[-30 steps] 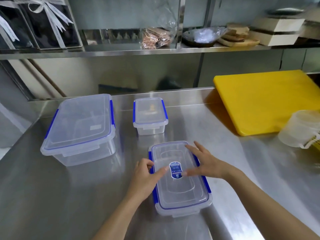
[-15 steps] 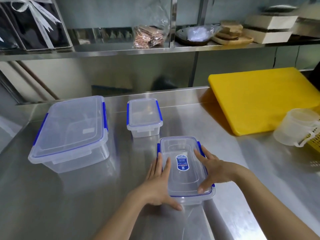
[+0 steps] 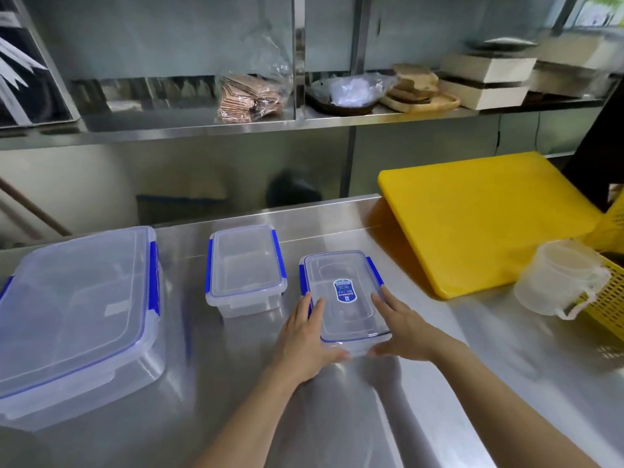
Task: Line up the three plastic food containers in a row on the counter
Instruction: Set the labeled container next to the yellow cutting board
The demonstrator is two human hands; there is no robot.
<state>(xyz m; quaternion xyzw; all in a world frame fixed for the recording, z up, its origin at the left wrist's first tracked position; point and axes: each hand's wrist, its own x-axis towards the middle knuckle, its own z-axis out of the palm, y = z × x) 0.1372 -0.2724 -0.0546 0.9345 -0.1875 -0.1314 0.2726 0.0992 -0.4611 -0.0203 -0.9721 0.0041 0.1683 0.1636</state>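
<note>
At the far left of the steel counter (image 3: 236, 383) sits the large container (image 3: 77, 315), lid on and blue clips down, its long side running away from the viewer and its near corner reaching closer to the counter's front than anything else. To its right, with a clear gap between them, stands the small container (image 3: 244, 270), also lidded, set back toward the rear edge of the counter. Next comes the labelled container (image 3: 344, 298), just beside the small one but not touching it, and sitting slightly nearer the viewer, so the row is not quite even. The left hand (image 3: 305, 339) lies flat along its left side with the thumb hooked around the near corner, and the right hand (image 3: 403, 327) mirrors it on the right wall; both are spread fairly wide and press inward, clamping the box between the palms rather than lifting it by the lid. That two-sided grip likely serves to slide and square the box on the smooth steel, keeping its long axis parallel to its neighbours. Further right, the yellow cutting board (image 3: 483, 221) leans up from the counter, and a translucent measuring jug (image 3: 560, 278) stands beside a yellow basket (image 3: 607, 298), all well apart from the row.
</note>
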